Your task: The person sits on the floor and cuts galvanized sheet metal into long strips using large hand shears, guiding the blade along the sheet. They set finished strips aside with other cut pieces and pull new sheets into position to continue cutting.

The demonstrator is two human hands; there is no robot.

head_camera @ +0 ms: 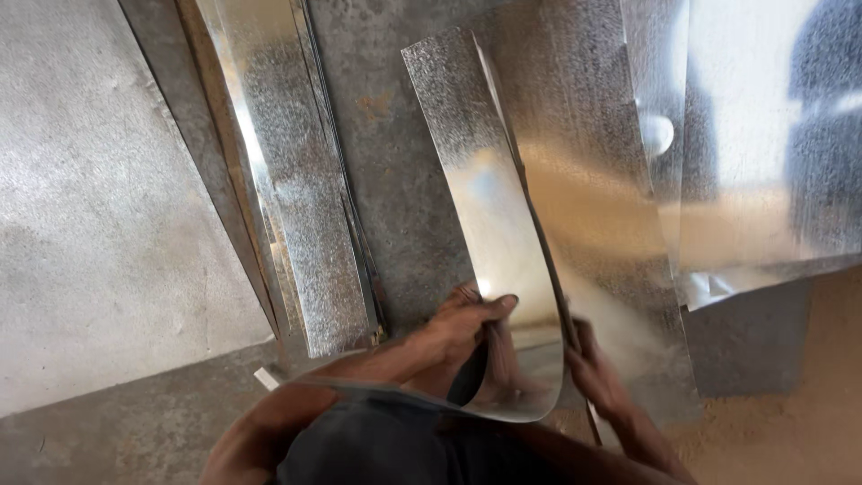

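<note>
**Two hands, one curled galvanized strip**

Several galvanized sheets spread flat on concrete floor [108, 207], biggest first: wide sheet [584, 180] at centre-right, lying under the work; shiny sheets [763, 135] at far right, overlapping, reflecting light and a dark shape. Left of centre, long narrow folded strips [296, 180] laid side by side, running away from viewer, w/ thin offcuts along their edges. Sandy ground [808, 395] at lower right.

Curled strip [489, 216] at centre, above wide sheet: long axis runs roughly away from viewer, far end pointing up and slightly left, near end bent round into a loop toward the body. Probably held at near end so the free length can spring and curve; looks like bending by hand, judging by the bow.

Left hand [462, 328]: grip clenched on strip's left edge near the bend, thumb across shiny face. Right hand [597, 377]: partly hidden behind strip's right edge, fingers seemingly wrapped on that edge, likely steadying vs. left hand's pull; exact hold can't be told for sure.
</note>
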